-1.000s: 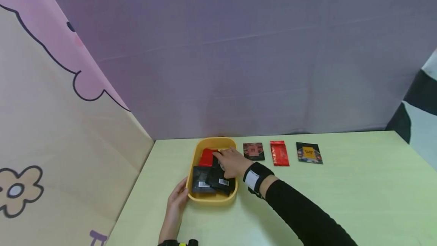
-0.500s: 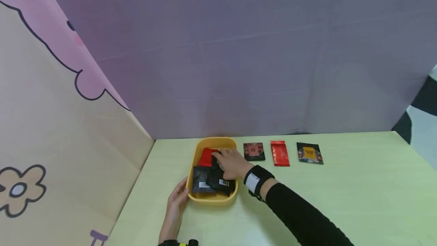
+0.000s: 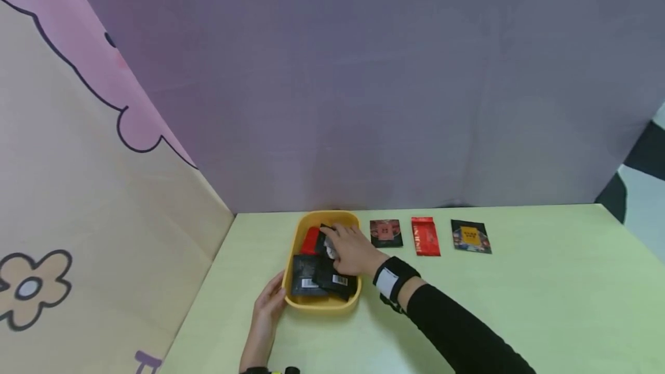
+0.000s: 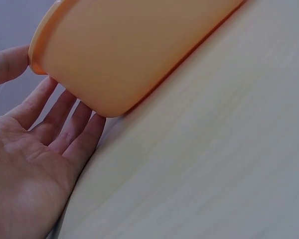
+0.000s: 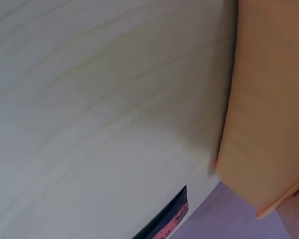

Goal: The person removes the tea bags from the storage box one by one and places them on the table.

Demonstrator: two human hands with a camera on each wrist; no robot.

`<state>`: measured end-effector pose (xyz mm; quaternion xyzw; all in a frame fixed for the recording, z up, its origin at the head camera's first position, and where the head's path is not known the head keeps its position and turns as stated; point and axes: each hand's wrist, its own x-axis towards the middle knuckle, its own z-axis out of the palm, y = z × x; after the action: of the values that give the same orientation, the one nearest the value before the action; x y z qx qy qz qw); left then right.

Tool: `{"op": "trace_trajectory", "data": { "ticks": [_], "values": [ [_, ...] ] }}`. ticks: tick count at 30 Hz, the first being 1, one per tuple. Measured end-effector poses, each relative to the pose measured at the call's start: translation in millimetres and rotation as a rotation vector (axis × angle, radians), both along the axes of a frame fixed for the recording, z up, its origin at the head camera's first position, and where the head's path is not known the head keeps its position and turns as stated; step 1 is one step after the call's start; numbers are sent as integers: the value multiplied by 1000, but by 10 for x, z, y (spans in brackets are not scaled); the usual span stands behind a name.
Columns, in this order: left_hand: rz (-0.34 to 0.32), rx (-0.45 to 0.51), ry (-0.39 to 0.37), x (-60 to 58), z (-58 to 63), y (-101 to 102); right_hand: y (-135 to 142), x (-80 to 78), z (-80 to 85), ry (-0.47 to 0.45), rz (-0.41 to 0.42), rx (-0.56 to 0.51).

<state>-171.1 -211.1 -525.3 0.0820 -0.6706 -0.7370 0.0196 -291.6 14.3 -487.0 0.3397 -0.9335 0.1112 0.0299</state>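
Note:
A yellow plastic basket stands on the table, holding a red packet and several flat black packets, some with white barcode labels. My left hand is at its left side. In the left wrist view, the fingers of that hand extend fairly straight against the basket's wall, with the thumb at the rim. My right hand reaches in over the right rim and pinches a black packet with a pale print. Its fingertips are partly hidden, and the right wrist view leaves them out.
Right of the basket, along the table's back, lie a black packet with a pink label, a red packet with white lettering and a dark packet with a yellow label. A grey-purple cloth rises behind the table.
My right hand has shifted slightly, and the black packet under its fingers has tilted, showing more pale print and covering more of the red packet. The left hand stays at the basket.

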Motion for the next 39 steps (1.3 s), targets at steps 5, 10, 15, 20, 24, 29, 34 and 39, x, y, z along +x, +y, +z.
{"op": "trace_trajectory", "data": {
  "ticks": [5,10,15,20,24,29,34,39],
  "values": [
    [-9,-4,-18,-5,-1,-11,24,15,-25,15,23,-90],
    [-15,-1,-26,-11,4,-14,65,55,55,80,84,-150],
    [-20,5,-16,-16,-2,-22,154,139,258,175,146,-154],
    [-13,14,-10,-15,-4,-24,289,200,454,213,170,-98],
    [-12,15,-3,-15,-3,-27,443,220,533,230,174,-50],
    [-9,15,15,-10,1,-7,688,227,517,270,168,-16],
    [-9,22,18,-1,6,5,922,290,480,264,175,29],
    [-16,19,13,1,17,1,1074,394,466,240,204,50]
  ]
}}
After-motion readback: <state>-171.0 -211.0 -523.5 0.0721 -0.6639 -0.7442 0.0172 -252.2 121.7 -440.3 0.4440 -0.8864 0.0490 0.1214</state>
